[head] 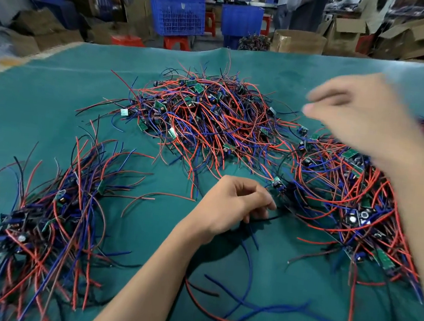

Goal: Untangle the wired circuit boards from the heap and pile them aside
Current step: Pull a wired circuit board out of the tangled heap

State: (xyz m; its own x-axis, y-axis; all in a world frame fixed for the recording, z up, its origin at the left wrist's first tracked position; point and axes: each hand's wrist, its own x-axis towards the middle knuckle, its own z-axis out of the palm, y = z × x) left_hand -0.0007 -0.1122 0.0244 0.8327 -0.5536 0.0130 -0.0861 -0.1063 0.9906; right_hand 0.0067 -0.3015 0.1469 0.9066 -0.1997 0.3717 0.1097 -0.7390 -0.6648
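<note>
A big heap (207, 118) of small green circuit boards with red, blue and black wires lies at the middle of the green table cover (54, 107). A second tangle (352, 209) spreads at the right, under my right forearm. A sorted pile (42, 221) lies at the near left. My left hand (232, 207) rests near the centre, fingers curled and pinching black and blue wires (253, 232) that trail toward me. A small board (279, 184) sits just right of its fingertips. My right hand (354, 115) hovers blurred above the right tangle, fingers loosely spread, holding nothing that I can see.
Loose blue and red wires (242, 304) lie on the cover near me. Beyond the table's far edge stand blue crates (177, 15), red stools (177, 43), cardboard boxes (299, 42) and several people at the back.
</note>
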